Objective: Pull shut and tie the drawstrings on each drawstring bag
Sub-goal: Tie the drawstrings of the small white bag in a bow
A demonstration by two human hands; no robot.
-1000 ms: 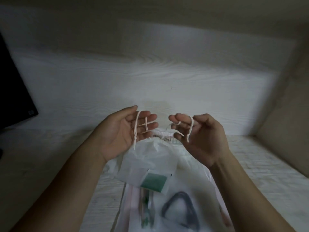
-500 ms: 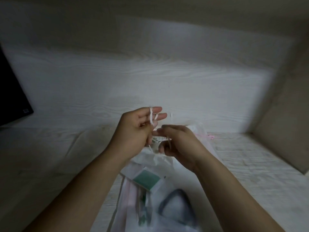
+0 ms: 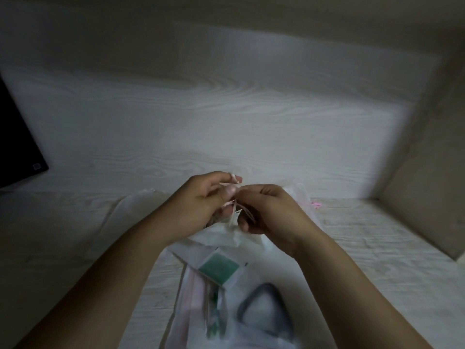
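A sheer white drawstring bag (image 3: 254,278) lies on the pale wooden surface in front of me, its gathered mouth lifted between my hands. Inside it show a green packet (image 3: 219,268) and a dark looped item (image 3: 266,308). My left hand (image 3: 201,200) and my right hand (image 3: 269,210) meet above the mouth, fingers closed on the thin white drawstrings (image 3: 235,210), which cross between them. A second sheer bag (image 3: 299,195) with a pink drawstring (image 3: 314,204) lies behind my right hand, partly hidden.
A dark flat panel (image 3: 17,137) leans at the far left. A wood-grain back wall (image 3: 226,117) rises behind the hands, and a side wall (image 3: 427,177) closes off the right. More sheer fabric (image 3: 130,205) lies left of my left hand.
My hands have come together from apart, bringing the two drawstring ends across each other above the bag's mouth. The bag's mouth has bunched up tighter.
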